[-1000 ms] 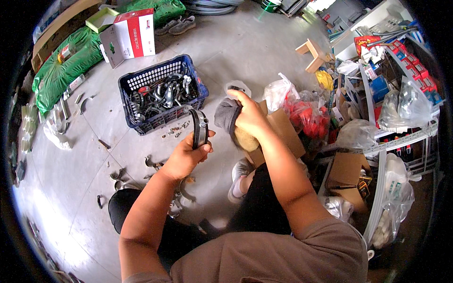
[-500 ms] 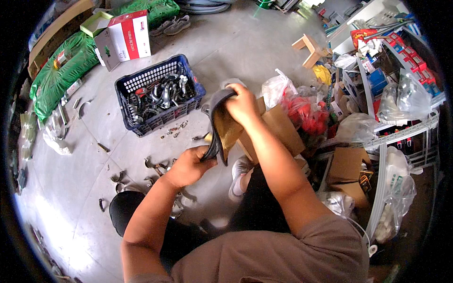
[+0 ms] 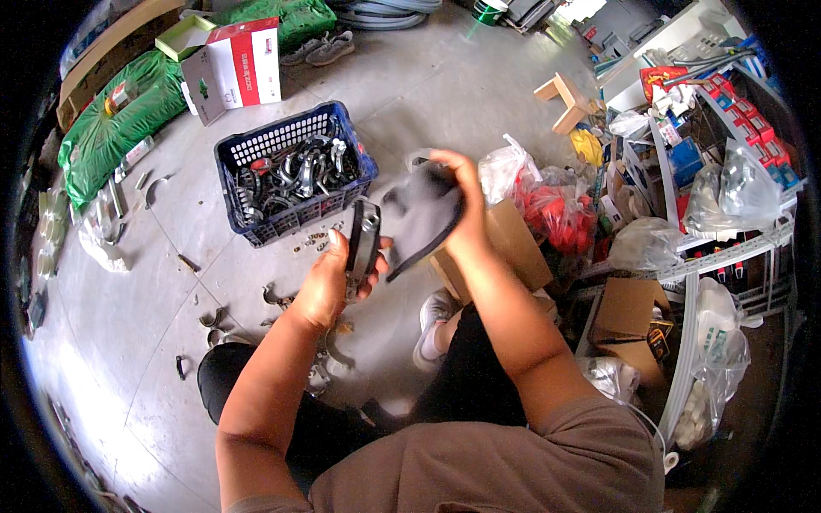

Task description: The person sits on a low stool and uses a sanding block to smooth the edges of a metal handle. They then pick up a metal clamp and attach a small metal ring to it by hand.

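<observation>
Upright in my left hand [image 3: 323, 289] is a curved metal pipe clamp piece [image 3: 364, 238] with a black lining, thumb on one side and fingertips on the other. My right hand [image 3: 467, 201], to its right, grips a black-edged curved piece [image 3: 449, 229], smeared by motion, so its exact kind does not show. The two pieces are close but apart. Beyond them stands a dark blue plastic crate [image 3: 295, 208] heaped with metal clamps [image 3: 299, 171]. Small metal fasteners [image 3: 312, 241] lie on the floor before it. Several loose clamp halves [image 3: 275, 297] lie beside and below my left forearm.
On the right, shelving [image 3: 684, 261] holds bags and boxes, with an open cardboard box [image 3: 629, 316] low down. A brown carton [image 3: 513, 248] and a bag of red parts [image 3: 556, 214] stand near my right forearm. Green sacks [image 3: 128, 128] and a red-white box [image 3: 244, 73] are far left.
My hands have moved apart: the left has turned its clamp piece upright, and the right has shifted slightly right with the black-edged piece. Earlier, both hands were at the same dark curved thing.
</observation>
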A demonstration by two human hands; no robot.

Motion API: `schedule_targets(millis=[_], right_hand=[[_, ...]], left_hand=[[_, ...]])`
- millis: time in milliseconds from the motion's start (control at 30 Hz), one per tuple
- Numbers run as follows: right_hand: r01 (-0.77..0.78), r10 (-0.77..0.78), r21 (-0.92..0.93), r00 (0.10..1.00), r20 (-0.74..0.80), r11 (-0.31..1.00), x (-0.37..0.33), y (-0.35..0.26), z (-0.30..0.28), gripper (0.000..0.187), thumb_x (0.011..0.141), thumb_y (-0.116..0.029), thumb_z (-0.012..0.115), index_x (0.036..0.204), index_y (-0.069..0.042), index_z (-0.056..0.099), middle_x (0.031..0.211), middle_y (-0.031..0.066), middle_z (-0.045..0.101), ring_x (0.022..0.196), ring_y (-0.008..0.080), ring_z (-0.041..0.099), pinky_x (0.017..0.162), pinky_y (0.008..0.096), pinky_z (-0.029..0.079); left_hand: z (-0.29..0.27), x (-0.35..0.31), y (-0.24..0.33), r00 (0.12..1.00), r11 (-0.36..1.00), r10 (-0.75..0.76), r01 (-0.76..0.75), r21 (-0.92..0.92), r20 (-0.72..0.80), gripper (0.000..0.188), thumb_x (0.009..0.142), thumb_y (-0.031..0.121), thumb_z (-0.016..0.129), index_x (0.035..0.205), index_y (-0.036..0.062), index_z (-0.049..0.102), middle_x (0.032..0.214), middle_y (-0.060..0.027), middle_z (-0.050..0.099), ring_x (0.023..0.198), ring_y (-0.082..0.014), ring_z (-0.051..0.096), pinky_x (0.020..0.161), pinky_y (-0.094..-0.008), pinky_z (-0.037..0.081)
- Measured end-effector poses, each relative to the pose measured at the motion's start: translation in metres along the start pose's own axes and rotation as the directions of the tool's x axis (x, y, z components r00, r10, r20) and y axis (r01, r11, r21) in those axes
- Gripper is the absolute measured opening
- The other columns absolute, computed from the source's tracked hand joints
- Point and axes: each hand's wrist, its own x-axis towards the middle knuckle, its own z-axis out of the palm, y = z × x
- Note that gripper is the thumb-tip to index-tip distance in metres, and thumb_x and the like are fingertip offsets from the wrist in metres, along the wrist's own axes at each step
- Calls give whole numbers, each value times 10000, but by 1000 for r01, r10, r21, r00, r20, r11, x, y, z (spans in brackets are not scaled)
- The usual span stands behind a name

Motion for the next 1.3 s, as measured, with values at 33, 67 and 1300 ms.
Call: schedule_targets(millis=[33,67,1300], right_hand=[[5,-4,-33,999,38,999,-14,-4,11,545,609,-34,690,1105,-60,464,969,72,541,914,191,528,824,307,417],[154,-144,-182,987,66,971,-25,-16,26,541,617,-36,678,1110,-62,457,969,112,541,914,231,541,807,324,428],[-190,263,-329,945,196,925,-6,7,16,202,707,-60,609,897,-24,550,822,65,602,794,128,553,726,270,431]], left_hand=[[1,4,-3,998,996,-13,7,-92,-59,530,898,479,314,1119,37,507,874,-25,586,735,-123,520,671,-251,417],[-1,9,-9,992,983,-30,7,-185,-121,512,904,462,314,1126,40,499,906,-37,587,775,-137,532,700,-267,425],[0,10,-18,997,953,0,-25,-303,-83,523,866,502,367,1034,30,514,822,-60,555,775,-178,528,745,-312,415]])
